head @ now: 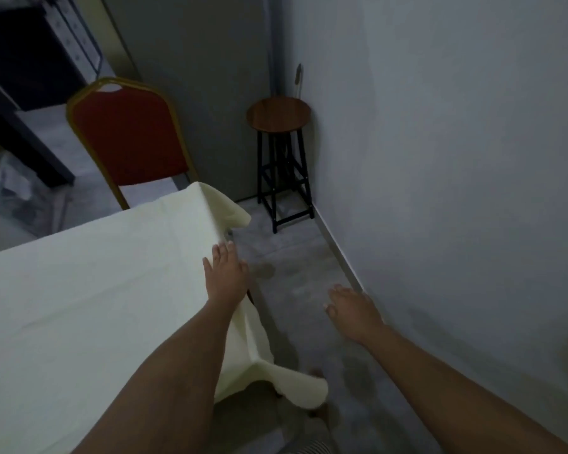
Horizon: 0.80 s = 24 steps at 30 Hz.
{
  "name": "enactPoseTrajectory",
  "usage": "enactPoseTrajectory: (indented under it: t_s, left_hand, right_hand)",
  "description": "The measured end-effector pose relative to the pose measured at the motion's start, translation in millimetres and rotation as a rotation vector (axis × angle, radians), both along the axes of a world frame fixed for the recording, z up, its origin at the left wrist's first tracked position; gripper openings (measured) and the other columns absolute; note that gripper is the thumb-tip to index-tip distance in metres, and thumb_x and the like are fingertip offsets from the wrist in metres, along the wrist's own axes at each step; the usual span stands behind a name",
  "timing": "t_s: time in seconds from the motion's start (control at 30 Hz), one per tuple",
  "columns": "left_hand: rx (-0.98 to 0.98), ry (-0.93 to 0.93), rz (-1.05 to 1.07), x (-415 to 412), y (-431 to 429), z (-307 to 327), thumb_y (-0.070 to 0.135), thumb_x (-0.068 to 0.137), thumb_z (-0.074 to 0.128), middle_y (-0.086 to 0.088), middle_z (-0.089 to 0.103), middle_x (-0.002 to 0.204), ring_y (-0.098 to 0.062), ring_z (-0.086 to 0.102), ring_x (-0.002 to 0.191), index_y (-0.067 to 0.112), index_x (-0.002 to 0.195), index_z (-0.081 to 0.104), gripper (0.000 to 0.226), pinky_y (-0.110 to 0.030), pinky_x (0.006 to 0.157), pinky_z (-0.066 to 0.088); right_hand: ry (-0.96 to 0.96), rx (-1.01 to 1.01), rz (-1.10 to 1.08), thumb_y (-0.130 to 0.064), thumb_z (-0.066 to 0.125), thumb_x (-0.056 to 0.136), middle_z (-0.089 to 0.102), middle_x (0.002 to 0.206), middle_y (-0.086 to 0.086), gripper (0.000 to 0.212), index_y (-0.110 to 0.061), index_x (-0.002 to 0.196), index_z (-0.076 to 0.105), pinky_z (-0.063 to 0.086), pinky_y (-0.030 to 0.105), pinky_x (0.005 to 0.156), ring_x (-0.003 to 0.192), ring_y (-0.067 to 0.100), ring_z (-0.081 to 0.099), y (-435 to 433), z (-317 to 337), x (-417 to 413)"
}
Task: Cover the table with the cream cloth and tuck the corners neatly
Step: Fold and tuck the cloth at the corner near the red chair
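The cream cloth lies flat over the table and fills the left half of the head view. Its far corner hangs loose off the table's right end, and its near corner droops toward the floor. My left hand rests palm down on the cloth at the table's right edge, fingers spread. My right hand hovers over the floor to the right of the table, open and holding nothing. The table itself is hidden under the cloth.
A red chair with a gold frame stands behind the table's far end. A round wooden stool on black legs sits in the corner. A grey wall runs close along the right, leaving a narrow strip of floor.
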State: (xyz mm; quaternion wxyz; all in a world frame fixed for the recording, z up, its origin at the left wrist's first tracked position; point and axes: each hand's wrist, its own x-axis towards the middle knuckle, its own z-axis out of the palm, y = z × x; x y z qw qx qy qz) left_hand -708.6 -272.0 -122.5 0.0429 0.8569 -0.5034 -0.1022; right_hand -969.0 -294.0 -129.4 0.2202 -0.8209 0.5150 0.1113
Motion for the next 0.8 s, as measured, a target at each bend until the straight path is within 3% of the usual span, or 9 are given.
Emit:
enactPoseTrajectory:
  t_s: [0.3, 0.57, 0.7, 0.8]
  left_hand:
    - [-0.056, -0.004, 0.181, 32.8, -90.3, -5.8, 0.023, 0.099, 0.027, -0.013, 0.01, 0.16, -0.027, 0.004, 0.148, 0.007, 0.151, 0.009, 0.057, -0.046, 0.119, 0.003]
    - [-0.069, 0.119, 0.455, 92.3, -131.7, 7.8, 0.032, 0.101, 0.029, -0.01, 0.007, 0.161, -0.029, 0.003, 0.148, 0.011, 0.152, 0.008, 0.059, -0.047, 0.119, 0.003]
    - [-0.06, 0.166, 0.506, 117.6, -138.9, 7.4, 0.044, 0.101, 0.02, -0.008, 0.003, 0.161, -0.026, 0.0, 0.149, 0.012, 0.152, 0.005, 0.062, -0.046, 0.119, 0.001]
    - [-0.101, 0.166, 0.546, 137.2, -151.9, 11.9, 0.045, 0.101, 0.016, -0.007, 0.004, 0.161, -0.025, 0.0, 0.149, 0.014, 0.152, 0.006, 0.061, -0.047, 0.12, 0.001]
  right_hand:
    - [0.0, -0.005, 0.156, -0.038, 0.031, 0.101, 0.016, 0.158, 0.006, 0.053, -0.014, 0.148, 0.027, 0.022, 0.039, 0.115, 0.141, 0.023, 0.028, -124.4, 10.9, 43.9]
    - [-0.02, 0.055, 0.331, -0.035, 0.031, 0.101, 0.027, 0.155, 0.009, 0.047, -0.009, 0.14, 0.04, 0.023, 0.037, 0.113, 0.135, 0.025, 0.036, -209.7, 9.4, 136.6]
    - [-0.05, 0.044, 0.415, -0.033, 0.034, 0.1, 0.052, 0.133, 0.011, 0.039, -0.009, 0.126, 0.05, 0.038, 0.036, 0.096, 0.115, 0.029, 0.051, -232.3, 11.5, 187.9]
    - [-0.084, 0.043, 0.495, -0.03, 0.037, 0.099, 0.059, 0.12, 0.01, 0.033, -0.01, 0.119, 0.053, 0.042, 0.033, 0.082, 0.103, 0.028, 0.056, -246.5, 9.8, 225.2]
